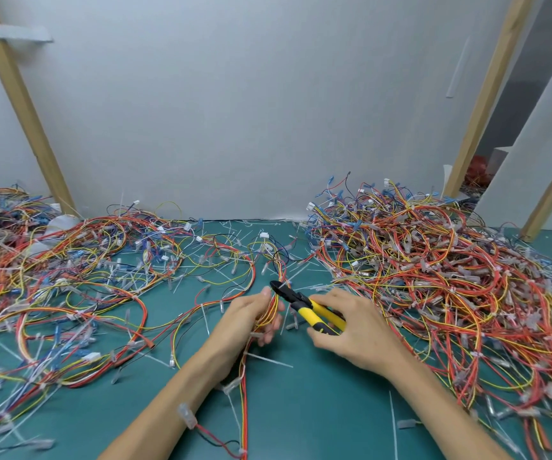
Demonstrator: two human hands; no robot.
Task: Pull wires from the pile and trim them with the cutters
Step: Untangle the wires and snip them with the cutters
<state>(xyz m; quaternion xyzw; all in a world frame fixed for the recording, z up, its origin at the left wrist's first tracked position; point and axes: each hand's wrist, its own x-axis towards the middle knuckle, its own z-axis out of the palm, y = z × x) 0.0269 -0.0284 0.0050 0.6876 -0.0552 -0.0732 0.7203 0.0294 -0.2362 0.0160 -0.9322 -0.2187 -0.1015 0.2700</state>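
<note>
Orange-yellow wire bundle (243, 386), likely light and floppy, held in left hand (251, 318) curled fingers mid-bench (317, 413), best gripped close to the cutters (304, 305) clasped by right hand (354, 330).

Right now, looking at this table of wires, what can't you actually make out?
Head view: whether the cutters bite a wire; the tip is too small among strands.
How many wires the left hand grips; curled fingers cover the bundle.
The cutters' handle ends, hidden by the right hand.
The right pile's extent, cut off by the frame edge.
</note>
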